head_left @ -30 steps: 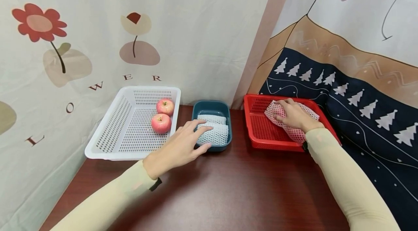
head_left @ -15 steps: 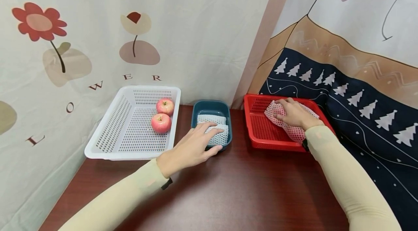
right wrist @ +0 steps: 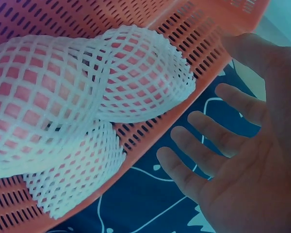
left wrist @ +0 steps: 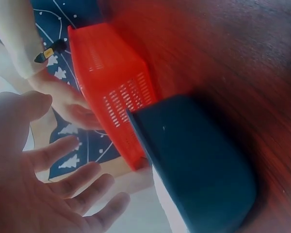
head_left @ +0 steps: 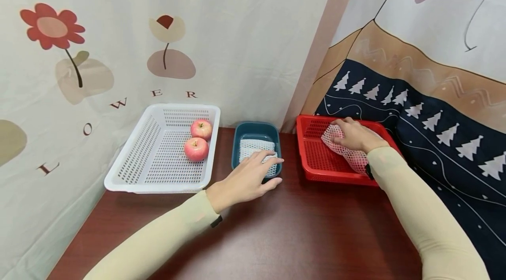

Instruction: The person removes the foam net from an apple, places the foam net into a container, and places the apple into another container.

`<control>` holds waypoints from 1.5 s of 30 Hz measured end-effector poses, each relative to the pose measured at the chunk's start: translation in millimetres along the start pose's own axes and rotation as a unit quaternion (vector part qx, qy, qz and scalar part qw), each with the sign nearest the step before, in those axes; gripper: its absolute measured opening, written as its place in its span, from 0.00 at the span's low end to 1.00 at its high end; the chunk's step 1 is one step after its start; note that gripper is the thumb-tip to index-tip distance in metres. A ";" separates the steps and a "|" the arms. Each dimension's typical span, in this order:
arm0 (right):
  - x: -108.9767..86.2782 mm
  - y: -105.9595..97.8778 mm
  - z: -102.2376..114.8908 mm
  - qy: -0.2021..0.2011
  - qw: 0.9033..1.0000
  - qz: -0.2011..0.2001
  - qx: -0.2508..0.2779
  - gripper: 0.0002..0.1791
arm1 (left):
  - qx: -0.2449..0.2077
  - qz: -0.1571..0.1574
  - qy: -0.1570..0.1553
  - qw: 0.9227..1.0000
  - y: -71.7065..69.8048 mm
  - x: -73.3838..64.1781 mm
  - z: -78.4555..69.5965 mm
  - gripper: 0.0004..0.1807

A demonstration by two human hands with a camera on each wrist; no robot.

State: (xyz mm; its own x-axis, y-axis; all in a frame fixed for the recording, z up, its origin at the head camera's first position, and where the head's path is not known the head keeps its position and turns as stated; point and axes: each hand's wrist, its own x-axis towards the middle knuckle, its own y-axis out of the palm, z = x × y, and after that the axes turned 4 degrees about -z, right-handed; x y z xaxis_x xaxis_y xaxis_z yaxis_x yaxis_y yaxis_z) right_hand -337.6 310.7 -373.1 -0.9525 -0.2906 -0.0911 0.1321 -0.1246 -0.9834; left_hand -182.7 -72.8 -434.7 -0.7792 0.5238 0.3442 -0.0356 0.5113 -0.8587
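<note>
**Left hand [head_left: 246, 180] loose beside the teal tub [head_left: 256, 128], right hand [head_left: 357, 136] relaxed above the red basket [head_left: 324, 176]**

Behind everything hangs printed cloth [head_left: 253, 42], softly creased, with flowers and letters on its pale part and white trees on navy. The tabletop [head_left: 316, 231] is smooth, reddish-brown and wood-grained, with a dull sheen. On it stands a white basket [head_left: 162, 157], plastic, flared and pierced with rows of slots; the red basket, shallower, is slotted likewise. Between them sits the small tub, smooth-walled with rounded corners.

The left hand, fingers spread and slightly bent, has hold of nothing and partly hides the tub from the head camera. The right hand's fingers are loosely extended, gripping nothing; its wrist view shows a gap between them and the net-wrapped fruit [right wrist: 43, 92], pinkish-red rounds under white diamond mesh, inside the red basket. White foam sleeves [head_left: 253, 146] lie in the tub. Two glossy pink-red apples [head_left: 196, 149] sit together at the white basket's right side.

Compared with a second ago, the left hand has slid rightward across the tub; the right hand remains over the red basket.
</note>
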 end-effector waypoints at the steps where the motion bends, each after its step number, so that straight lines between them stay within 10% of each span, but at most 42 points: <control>1: 0.5 0.3 0.7 0.001 1.000 0.003 -0.001 0.39 | -0.002 0.001 -0.001 1.000 1.2 1.0 -0.5 0.33; 34: 22.6 4.6 -8.4 0.029 0.997 0.070 0.007 0.55 | 0.009 0.007 -0.009 1.000 29.6 46.7 -22.5 0.35; 45: 27.9 6.6 -5.2 0.026 0.995 0.088 -0.043 0.46 | 0.010 0.008 -0.026 1.000 41.2 61.4 -24.8 0.35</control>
State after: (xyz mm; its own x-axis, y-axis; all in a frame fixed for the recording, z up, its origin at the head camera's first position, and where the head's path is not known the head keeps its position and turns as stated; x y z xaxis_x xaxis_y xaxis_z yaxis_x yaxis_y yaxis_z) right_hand -364.7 306.7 -382.9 -0.9299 -0.2509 -0.2689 0.2761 0.0069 -0.9611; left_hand -216.5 -2.6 -439.5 -0.8115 0.4950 0.3107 -0.0354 0.4890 -0.8716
